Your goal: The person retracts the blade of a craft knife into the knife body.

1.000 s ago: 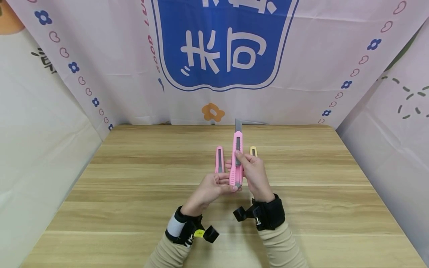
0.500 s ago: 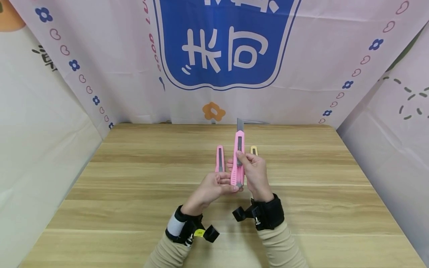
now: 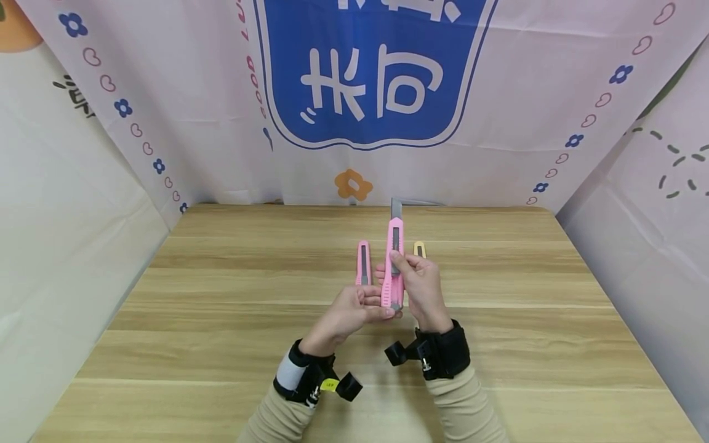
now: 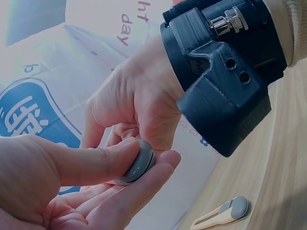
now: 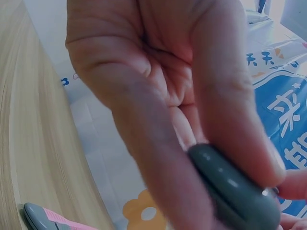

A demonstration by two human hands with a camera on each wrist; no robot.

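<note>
A pink utility knife [image 3: 394, 258] stands upright above the table, its grey blade [image 3: 396, 208] pushed out at the top. My right hand [image 3: 419, 286] grips its body, thumb on the slider. My left hand [image 3: 354, 311] pinches the knife's grey end cap [image 4: 139, 164] between thumb and fingers; that cap [image 5: 235, 191] fills the right wrist view. A second pink knife [image 3: 362, 263] lies on the table just left of the hands. A yellow knife [image 3: 419, 248] lies behind my right hand, also low in the left wrist view [image 4: 221, 212].
The wooden table [image 3: 221, 320] is hemmed in by a printed cloth backdrop [image 3: 371, 92] at the far edge and white cloth on both sides. Black camera mounts sit on both wrists.
Almost nothing differs; the held pink knife has shifted very slightly and both hands keep the same grip.
</note>
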